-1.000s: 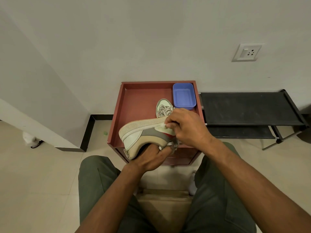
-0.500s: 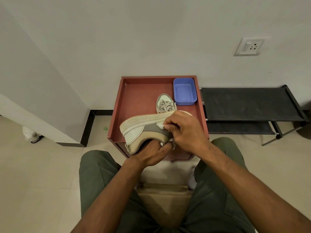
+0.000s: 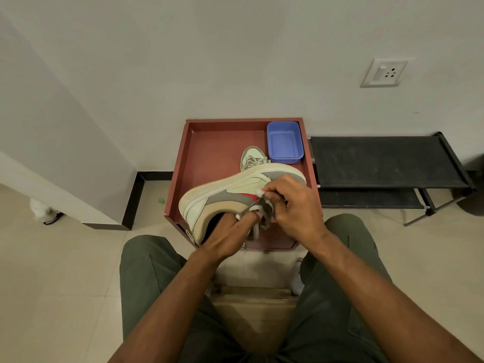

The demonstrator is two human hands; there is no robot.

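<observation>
Here left hand (image 3: 230,231) grips the sneaker (image 3: 222,191), right hand (image 3: 296,208) pinches seemingly a white wipe (image 3: 260,192).

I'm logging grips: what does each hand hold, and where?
Left hand holds the sneaker by its opening, reaching inside; right hand pinches a small white wad against the sneaker's side.

Cannot see the fingertips of the left hand (image 3: 230,231): sunk into the opening of the cream, grey and tan lace-up sneaker (image 3: 222,195). Cannot tell what the small white piece (image 3: 259,192) pinched in the right hand (image 3: 296,208) is: too small, mostly covered by fingers. Behind the held shoe, just the toe and front laces of a second pale green sneaker (image 3: 252,158). Far right of the frame, a dark rounded shape (image 3: 475,203) cut off by the edge. Left of the frame, on the floor, a white lump (image 3: 40,209) too small to name.
</observation>
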